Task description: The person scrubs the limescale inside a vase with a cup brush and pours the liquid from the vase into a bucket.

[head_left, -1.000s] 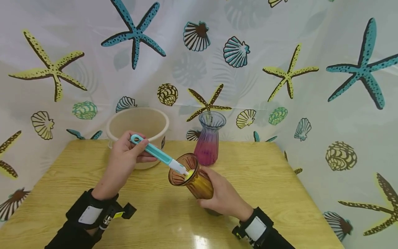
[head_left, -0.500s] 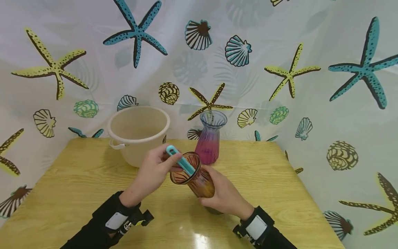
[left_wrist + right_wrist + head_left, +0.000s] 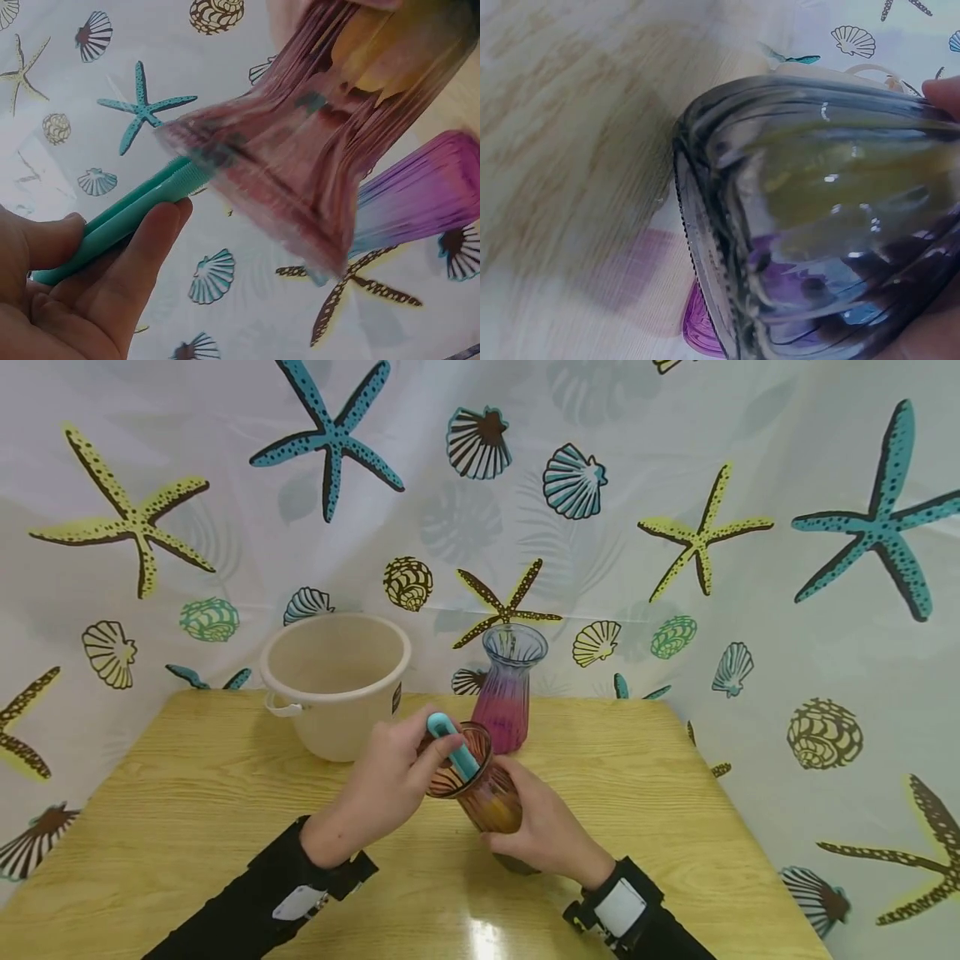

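My left hand (image 3: pixel 386 781) pinches the teal handle of a cup brush (image 3: pixel 454 748), which points down into the mouth of an amber-to-grey ribbed glass vase (image 3: pixel 487 806). In the left wrist view, the handle (image 3: pixel 127 225) enters the flared rim, and a blurry yellow sponge head (image 3: pixel 375 49) shows through the glass. My right hand (image 3: pixel 551 822) grips the vase round its body, tilted with its mouth toward the left hand. The thick grey base of the vase (image 3: pixel 720 195) faces the right wrist camera, with yellow visible inside.
A cream bucket (image 3: pixel 337 714) with a white handle stands at the back left of the wooden table (image 3: pixel 187 793). Right of it, a blue-to-pink glass vase (image 3: pixel 506 702) stands upright. A curtain (image 3: pixel 600 410) with starfish and shells hangs behind the table.
My left hand has moved right and pushed the brush into the vase; the white neck and yellow sponge have gone inside the rim. The right hand keeps its grip almost in place.
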Available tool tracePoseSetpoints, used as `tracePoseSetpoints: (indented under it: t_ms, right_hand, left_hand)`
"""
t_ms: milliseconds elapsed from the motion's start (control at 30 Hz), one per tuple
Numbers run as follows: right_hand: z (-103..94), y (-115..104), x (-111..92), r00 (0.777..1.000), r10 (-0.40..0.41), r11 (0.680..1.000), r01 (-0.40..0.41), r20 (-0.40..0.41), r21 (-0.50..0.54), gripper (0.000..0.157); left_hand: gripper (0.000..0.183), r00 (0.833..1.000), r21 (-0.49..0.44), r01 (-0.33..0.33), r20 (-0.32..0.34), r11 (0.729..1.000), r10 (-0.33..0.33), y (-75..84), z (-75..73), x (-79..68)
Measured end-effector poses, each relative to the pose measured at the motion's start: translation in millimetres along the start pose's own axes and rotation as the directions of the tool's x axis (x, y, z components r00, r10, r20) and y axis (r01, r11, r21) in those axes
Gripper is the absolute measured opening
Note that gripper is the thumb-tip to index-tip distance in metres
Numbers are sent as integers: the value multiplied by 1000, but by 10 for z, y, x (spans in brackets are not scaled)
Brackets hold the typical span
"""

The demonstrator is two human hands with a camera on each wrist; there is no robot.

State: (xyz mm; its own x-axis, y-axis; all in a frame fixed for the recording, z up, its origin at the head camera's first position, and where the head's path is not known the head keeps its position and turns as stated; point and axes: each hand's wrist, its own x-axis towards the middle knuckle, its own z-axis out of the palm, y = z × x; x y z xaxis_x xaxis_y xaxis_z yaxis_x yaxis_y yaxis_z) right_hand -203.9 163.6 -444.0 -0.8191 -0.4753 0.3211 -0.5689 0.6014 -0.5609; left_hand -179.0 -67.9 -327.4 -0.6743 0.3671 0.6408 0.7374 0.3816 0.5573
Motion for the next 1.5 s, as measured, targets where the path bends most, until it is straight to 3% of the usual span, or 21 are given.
tracePoseSetpoints:
  t_ms: [167, 300, 533, 800, 1000, 1133, 1333, 1500]
  right_hand:
    - [9, 12, -2, 1000, 6, 1000, -6, -10, 4, 89]
    - [11, 19, 2, 1000, 5, 1000, -5, -12, 0, 90]
    - [9, 21, 11, 1000, 3, 1000, -3, -15, -4, 89]
    - [22, 18, -2, 1000, 5, 1000, -5, -15, -1, 89]
    - [33, 10, 0, 1000, 3, 1000, -3, -9, 17, 88]
    - [39, -2, 15, 1000, -7, 1000, 7, -5, 3, 88]
    - [50, -10, 42, 999, -35, 999, 34, -11, -20, 91]
    - [44, 1, 41, 999, -33, 999, 33, -16, -27, 92]
  left_hand:
    - [6, 993, 126, -110, -15, 986, 113, 185, -177, 112]
    - [6, 991, 176, -133, 14, 975, 133, 288, -267, 178]
    - [10, 995, 217, -99, 52, 971, 90, 276, -221, 205]
    - [18, 991, 190, 6, 127, 982, -31, 34, 5, 168]
    - [14, 990, 125, 32, 132, 992, -48, -99, 98, 133]
    - [13, 994, 91, 22, 105, 996, -32, -81, 1, 139]
    - [9, 999, 125, -34, 44, 992, 28, 91, -258, 222]
    - [13, 997, 165, -52, 59, 985, 43, 201, -354, 269]
